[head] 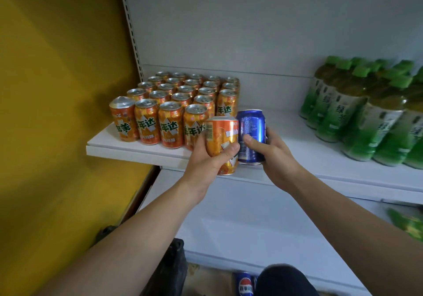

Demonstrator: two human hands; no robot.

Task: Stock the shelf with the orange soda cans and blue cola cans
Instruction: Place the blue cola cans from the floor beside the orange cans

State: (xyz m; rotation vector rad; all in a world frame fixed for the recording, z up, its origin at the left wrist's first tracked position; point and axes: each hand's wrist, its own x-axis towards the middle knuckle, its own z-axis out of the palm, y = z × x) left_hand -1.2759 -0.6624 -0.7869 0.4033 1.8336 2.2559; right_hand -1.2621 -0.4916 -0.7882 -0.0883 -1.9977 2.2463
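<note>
Several orange soda cans (174, 103) stand in rows on the left part of the white shelf (128, 149). My left hand (206, 158) grips one more orange can (220, 142) at the shelf's front edge, just right of the front row. My right hand (272, 151) holds a blue cola can (250, 133) upright, right beside the orange one and touching it. The blue can's base sits at about shelf level. Another blue cola can (245, 284) shows at the bottom of the view, near the floor.
Green tea bottles (357, 110) with green caps fill the right end of the same shelf. A yellow wall (57, 89) stands to the left. A lower white shelf (251, 227) lies beneath. A black bag (171, 268) and my dark-clad knee (283, 279) are at the bottom.
</note>
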